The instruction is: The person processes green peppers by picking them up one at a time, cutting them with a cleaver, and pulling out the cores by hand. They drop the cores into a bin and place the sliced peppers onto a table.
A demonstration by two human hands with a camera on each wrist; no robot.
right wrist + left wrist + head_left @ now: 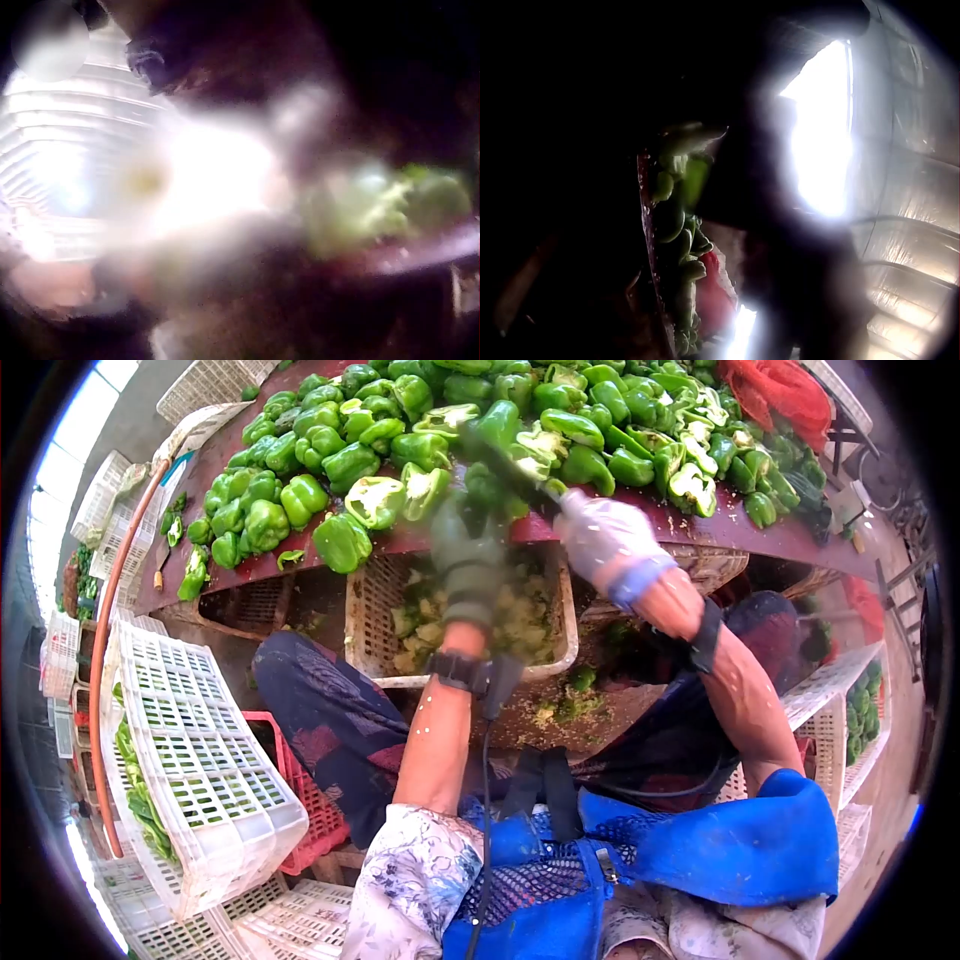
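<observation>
My left hand [468, 555], in a dark glove and blurred by motion, holds a green bell pepper [486, 488] at the table's near edge. The right hand [608, 540] wears a pale glove and grips a knife [515, 475], whose dark, blurred blade points up and left over the peppers. Beneath the left hand, a crate [360, 625] contains pale green pepper scraps. Whole and cut-open bell peppers [320, 445] are heaped on the dark red table [420, 546]. Both wrist views are mostly dark or glared, with a blurred green patch [696, 184] in the left one.
A white slatted crate [200, 740] with greens stands at the left, beside a red crate [290, 790]. Red netting [780, 400] lies at the table's far right. More crates [830, 730] are stacked on the right. Scraps [570, 707] litter the floor between the knees.
</observation>
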